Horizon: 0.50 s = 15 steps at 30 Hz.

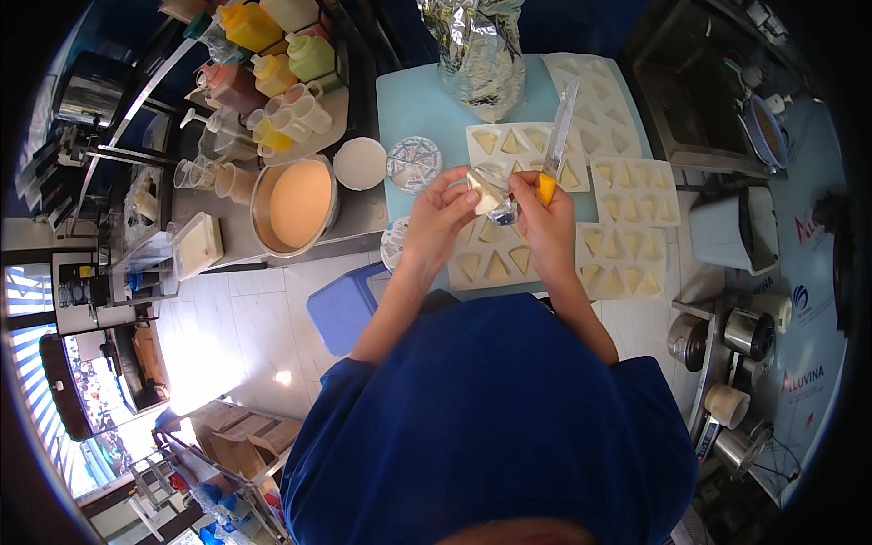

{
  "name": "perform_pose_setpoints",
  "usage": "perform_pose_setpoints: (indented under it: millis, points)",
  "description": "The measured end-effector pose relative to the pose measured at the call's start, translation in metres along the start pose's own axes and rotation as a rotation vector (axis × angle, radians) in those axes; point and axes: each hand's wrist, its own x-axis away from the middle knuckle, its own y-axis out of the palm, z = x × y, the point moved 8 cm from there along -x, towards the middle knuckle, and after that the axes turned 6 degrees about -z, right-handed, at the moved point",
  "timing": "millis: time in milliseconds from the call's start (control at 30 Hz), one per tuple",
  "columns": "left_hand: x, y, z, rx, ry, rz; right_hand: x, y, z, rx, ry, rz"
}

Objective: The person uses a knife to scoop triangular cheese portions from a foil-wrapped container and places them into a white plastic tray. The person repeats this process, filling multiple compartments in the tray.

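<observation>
My left hand (pixel 436 214) holds a pale cheese wedge (pixel 486 199) by its side, above the light blue cutting board (pixel 409 88). In my right hand (pixel 550 228) is a knife (pixel 561 126) with a yellow handle, blade pointing away from me. The fingertips of that same hand pinch the crumpled foil wrapper (pixel 503 212) that partly covers the wedge. Beneath my hands lie white moulds with triangular hollows, a nearer one (pixel 470 281) and a farther one (pixel 582 178); pale wedges sit in many hollows. A round pack of foil-wrapped portions (pixel 414 163) rests left of my left hand.
A large silver foil bag (pixel 482 58) stands at the board's back. More moulds (pixel 671 194) lie to the right, near a metal sink (pixel 688 88). On the left counter are a steel bowl of orange liquid (pixel 300 204), measuring jugs (pixel 310 112) and sauce bottles (pixel 310 58).
</observation>
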Motion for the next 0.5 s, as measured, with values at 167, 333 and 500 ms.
perform_pose_setpoints:
  millis: [167, 333, 500]
  points:
    - [0.001, -0.001, 0.000, 0.047, -0.004, -0.004, 0.000, 0.002, -0.004, 0.018, -0.003, -0.061]
    - [0.005, 0.011, 0.012, -0.105, 0.062, -0.040, -0.015, 0.017, -0.042, 0.305, -0.322, -0.229]
    - [0.006, 0.014, 0.015, -0.165, 0.109, -0.056, -0.020, 0.021, -0.047, 0.469, -0.241, -0.280]
